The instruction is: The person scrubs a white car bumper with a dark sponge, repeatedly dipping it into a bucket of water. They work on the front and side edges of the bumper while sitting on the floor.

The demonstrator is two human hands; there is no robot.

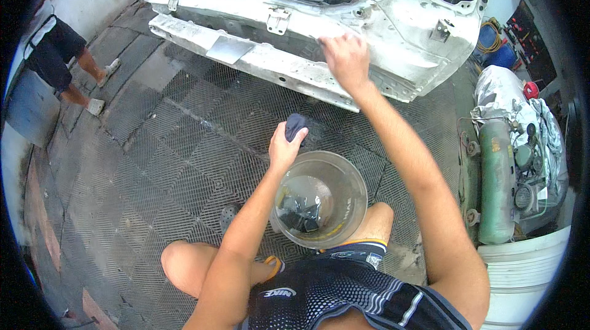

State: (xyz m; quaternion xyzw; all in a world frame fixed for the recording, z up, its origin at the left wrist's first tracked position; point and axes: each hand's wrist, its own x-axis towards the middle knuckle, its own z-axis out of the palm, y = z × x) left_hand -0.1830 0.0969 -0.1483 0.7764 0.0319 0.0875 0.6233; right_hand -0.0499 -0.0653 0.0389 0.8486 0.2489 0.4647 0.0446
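Observation:
My right hand (347, 59) is closed against the white, worn door sill (270, 18) of a stripped car body. A small dark edge shows at its fingertips, but what it holds is too blurred to name. My left hand (284, 147) grips a bunched dark cloth (295, 126) just beyond the rim of a clear plastic bucket (355, 182). Water and several dark pieces (302, 218) lie in the bottom of that bucket, between my knees. A flat grey sheet (230, 50) rests on the lower sill ledge (279, 61), left of my right hand.
A green gas cylinder (496, 176) and a compressor under silver sheeting (499, 91) stand at the right. White ribbed panels (522, 275) lie at lower right. Another person (58, 53) stands at the far left. Patterned rubber mats (184, 164) cover the floor.

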